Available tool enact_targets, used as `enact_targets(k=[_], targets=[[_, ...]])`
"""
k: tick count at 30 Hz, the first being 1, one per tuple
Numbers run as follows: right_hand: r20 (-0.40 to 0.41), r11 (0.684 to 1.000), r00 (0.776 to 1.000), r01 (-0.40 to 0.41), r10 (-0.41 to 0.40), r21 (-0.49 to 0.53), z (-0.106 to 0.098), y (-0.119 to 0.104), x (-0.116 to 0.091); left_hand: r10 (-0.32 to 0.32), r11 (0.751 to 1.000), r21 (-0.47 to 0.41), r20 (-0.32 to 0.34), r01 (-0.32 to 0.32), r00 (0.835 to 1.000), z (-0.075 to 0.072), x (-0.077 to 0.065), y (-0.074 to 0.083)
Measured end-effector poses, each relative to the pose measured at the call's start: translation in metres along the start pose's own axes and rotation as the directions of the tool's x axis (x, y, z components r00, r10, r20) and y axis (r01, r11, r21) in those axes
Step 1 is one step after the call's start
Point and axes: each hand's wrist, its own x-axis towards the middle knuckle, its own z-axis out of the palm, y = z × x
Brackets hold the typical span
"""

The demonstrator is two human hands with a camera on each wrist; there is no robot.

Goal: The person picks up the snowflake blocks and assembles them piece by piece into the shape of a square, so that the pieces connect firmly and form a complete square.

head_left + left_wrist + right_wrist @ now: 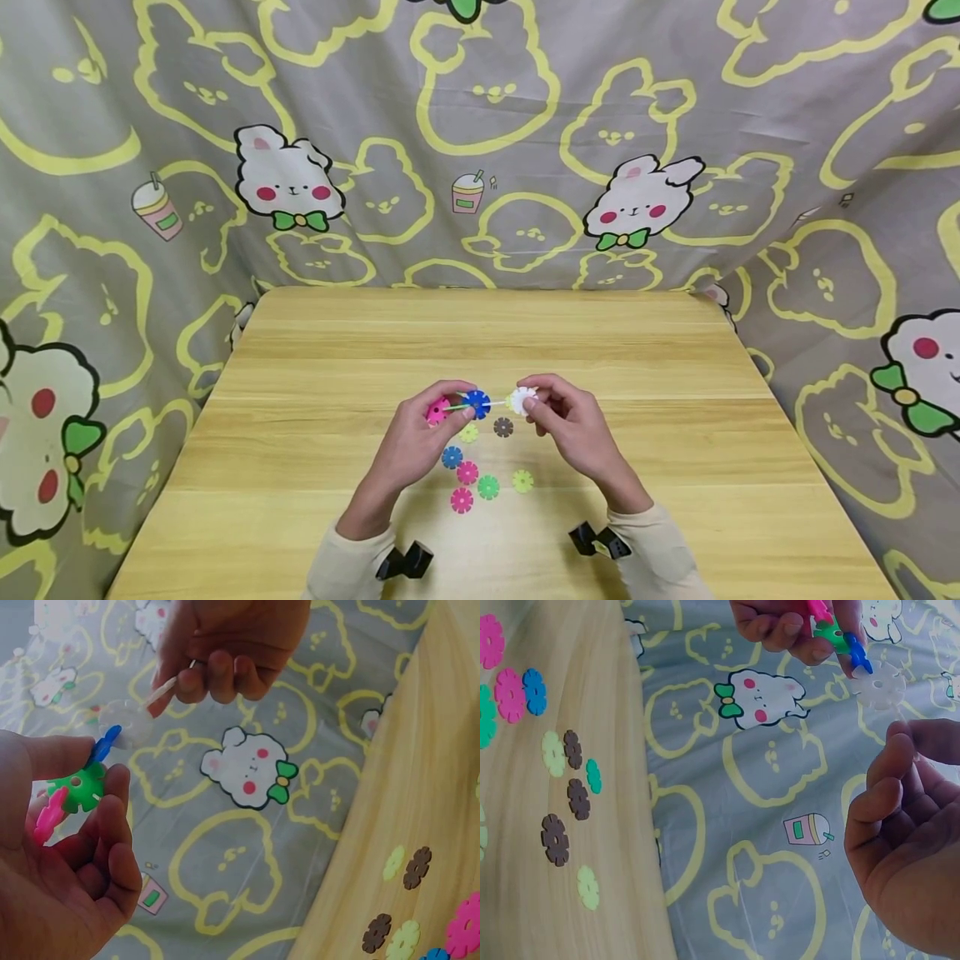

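Observation:
Above the table, a joined chain of notched plastic discs spans the gap between both hands. My left hand (414,440) pinches the blue disc (477,403) between thumb and fingers. A green disc (77,787) and a pink disc (51,816) are linked behind it, near the curled fingers. From the blue disc's other side extends a translucent white disc (880,685), seen almost edge-on in the head view. My right hand (576,423) pinches another white disc (521,401), which meets the translucent one's edge; whether they are slotted together I cannot tell.
Loose discs lie on the wooden table (645,350) below the hands: pink (462,500), green (488,487), blue (452,457), yellow (522,481) and brown (503,427) among them. A patterned curtain (517,233) surrounds the table's back and sides.

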Motion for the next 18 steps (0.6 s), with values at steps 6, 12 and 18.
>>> enact_targets(k=[6,12,18], targets=[[0.007,1.000,1.000,-0.009,0.009,-0.011,-0.0005,-0.0010,-0.0005,0.002,1.000,0.013,0.006,-0.002,1.000,0.0010,0.0000,-0.0006],[0.026,1.000,1.000,0.010,-0.009,-0.023,-0.0016,-0.0004,-0.0001,0.002,1.000,0.023,0.020,-0.003,1.000,0.0022,0.0007,-0.0004],[0.067,0.999,0.997,0.033,-0.032,-0.013,-0.0015,-0.0004,-0.0002,0.048,0.998,0.030,0.004,-0.048,0.999,0.0033,0.0022,-0.0020]])
